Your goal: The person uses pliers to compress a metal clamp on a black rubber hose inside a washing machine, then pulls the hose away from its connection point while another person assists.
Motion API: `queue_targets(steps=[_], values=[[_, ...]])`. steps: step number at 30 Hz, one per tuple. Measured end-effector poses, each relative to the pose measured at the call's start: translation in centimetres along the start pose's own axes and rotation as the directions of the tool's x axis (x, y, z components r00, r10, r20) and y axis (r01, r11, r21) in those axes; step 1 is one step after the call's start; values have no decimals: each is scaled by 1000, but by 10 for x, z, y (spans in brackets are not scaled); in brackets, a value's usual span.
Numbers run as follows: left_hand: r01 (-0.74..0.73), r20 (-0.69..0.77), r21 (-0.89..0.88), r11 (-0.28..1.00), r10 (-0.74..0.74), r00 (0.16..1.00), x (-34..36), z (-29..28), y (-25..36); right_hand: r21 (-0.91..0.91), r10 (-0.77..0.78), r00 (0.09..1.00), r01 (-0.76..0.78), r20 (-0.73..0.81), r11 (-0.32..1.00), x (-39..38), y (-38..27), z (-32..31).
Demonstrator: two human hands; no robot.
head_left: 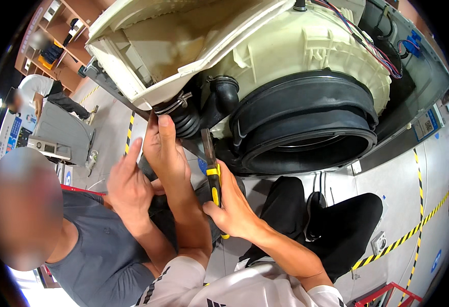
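My right hand [232, 202] is wrapped round pliers [213, 179] with black and yellow handles, the metal jaws pointing up beside a ribbed black rubber hose [186, 117]. My left hand [167, 148] is closed at the lower left side of this hose, thumb up against it; its other fingers are partly hidden. A wire hose clamp [173, 104] circles the hose's upper end, under a cream plastic housing [142, 77]. To the right, a black elbow pipe [221, 100] joins the cream tub [280, 56] of an opened washing machine, above a large black rubber door gasket [306, 117].
Close on my left, a co-worker in a grey shirt [99, 245] holds out a hand [129, 189] with a finger extended. Coloured wires [373, 48] run along the tub near the grey cabinet wall [424, 82]. Farther left, another person [40, 92] leans over a grey appliance [68, 128].
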State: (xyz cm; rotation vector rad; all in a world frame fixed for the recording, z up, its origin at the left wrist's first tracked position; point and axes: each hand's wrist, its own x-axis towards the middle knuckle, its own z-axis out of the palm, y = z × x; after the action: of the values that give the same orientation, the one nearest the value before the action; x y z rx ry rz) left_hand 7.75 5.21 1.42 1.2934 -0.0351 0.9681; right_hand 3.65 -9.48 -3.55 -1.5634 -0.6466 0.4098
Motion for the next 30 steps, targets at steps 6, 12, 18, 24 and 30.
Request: queue_targets(steps=[6,12,18,24,30], values=[[-15,-54,43,999,18,998,-2,9,-1,140,80,997,-82,16,987,-19,6,-23],[-131,-15,68,989,132,991,-2,5,-5,214,38,997,-23,-63,977,-28,5,-39],[-140,2,119,983,141,990,-1,7,-8,297,63,996,-42,-63,954,-29,1,-56],[-122,2,124,985,122,992,-1,6,-8,344,93,996,-90,7,935,-34,7,-72],[-159,-28,124,979,163,986,1,1,-16,390,79,994,-104,79,915,-42,19,-94]])
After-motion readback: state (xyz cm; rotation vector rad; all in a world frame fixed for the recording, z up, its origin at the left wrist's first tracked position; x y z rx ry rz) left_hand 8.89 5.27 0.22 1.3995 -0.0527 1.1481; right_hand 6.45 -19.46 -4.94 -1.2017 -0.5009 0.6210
